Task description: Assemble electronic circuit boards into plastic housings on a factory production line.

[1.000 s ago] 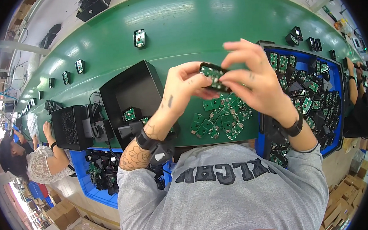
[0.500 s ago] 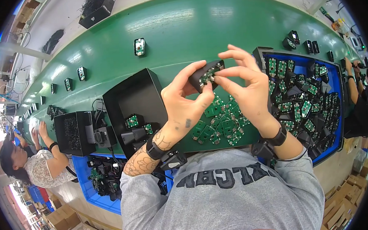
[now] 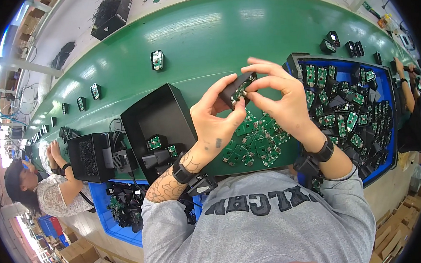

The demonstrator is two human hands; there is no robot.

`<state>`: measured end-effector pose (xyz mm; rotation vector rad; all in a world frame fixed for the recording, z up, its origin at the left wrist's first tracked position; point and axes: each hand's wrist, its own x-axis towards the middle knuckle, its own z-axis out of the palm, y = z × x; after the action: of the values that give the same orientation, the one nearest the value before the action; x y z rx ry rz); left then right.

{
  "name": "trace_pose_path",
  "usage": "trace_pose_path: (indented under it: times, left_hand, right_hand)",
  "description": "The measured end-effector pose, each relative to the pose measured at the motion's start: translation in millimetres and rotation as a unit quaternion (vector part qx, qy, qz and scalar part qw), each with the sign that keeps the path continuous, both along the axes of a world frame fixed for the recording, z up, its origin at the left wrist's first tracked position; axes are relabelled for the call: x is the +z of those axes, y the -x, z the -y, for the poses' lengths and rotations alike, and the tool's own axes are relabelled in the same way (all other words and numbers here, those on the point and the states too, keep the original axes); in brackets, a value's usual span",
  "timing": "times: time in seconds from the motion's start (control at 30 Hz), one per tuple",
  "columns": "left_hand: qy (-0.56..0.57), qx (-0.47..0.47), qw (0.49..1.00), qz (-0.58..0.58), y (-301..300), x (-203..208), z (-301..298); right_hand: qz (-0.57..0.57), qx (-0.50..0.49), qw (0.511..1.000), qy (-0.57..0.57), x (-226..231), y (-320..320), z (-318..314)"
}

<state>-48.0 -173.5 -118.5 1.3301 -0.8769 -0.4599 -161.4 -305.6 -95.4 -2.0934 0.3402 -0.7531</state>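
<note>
Above the green bench, my left hand (image 3: 220,117) is closed around a small black plastic housing (image 3: 229,91), its thumb along the lower edge. A green circuit board (image 3: 241,90) with small components sits in the open face of this housing, tilted toward the right. Thumb and index finger of my right hand (image 3: 285,102) pinch at the board's right edge, while its other fingers are raised and curled. What exactly lies between those fingertips is too small to make out. Just below both hands, loose green circuit boards (image 3: 260,145) lie in a pile.
Left of the pile stands an open black box (image 3: 139,111) with a few housings. A blue tray (image 3: 389,120) full of housings and boards fills the right side. One fitted housing (image 3: 157,60) stands farther back. A black bin (image 3: 90,158) and a co-worker (image 3: 55,191) are at far left.
The view has shifted slightly. My right hand's raised fingers have come down and curled closer to the housing. Both hands keep their hold. The co-worker's hands at left have moved.
</note>
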Motion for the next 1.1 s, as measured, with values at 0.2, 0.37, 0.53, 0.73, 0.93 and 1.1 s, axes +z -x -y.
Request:
trace_pose_path:
  times: [0.2,0.37,0.53,0.73,0.93,1.1]
  left_hand:
    - [-0.029,-0.012,0.998,0.062,-4,2,2]
    - [-0.139,-0.1,0.972,0.16,-8,7,4]
    - [-0.201,-0.151,0.967,0.042,-76,-7,37]
    - [-0.471,-0.174,0.818,0.281,-224,-10,93]
    - [-0.607,-0.196,0.683,0.356,-250,-31,106]
    - [-0.368,-0.033,0.772,0.516,-237,5,35]
  right_hand:
    - [0.002,0.057,0.96,-0.272,-4,-3,16]
    - [-0.127,0.138,0.933,-0.309,-8,-7,47]
    - [-0.155,0.129,0.909,-0.365,-56,-27,60]
    - [-0.114,0.014,0.99,-0.081,-82,-34,66]
    - [-0.156,0.065,0.985,0.036,-86,-33,61]
    - [-0.167,0.083,0.981,0.052,-83,-32,49]
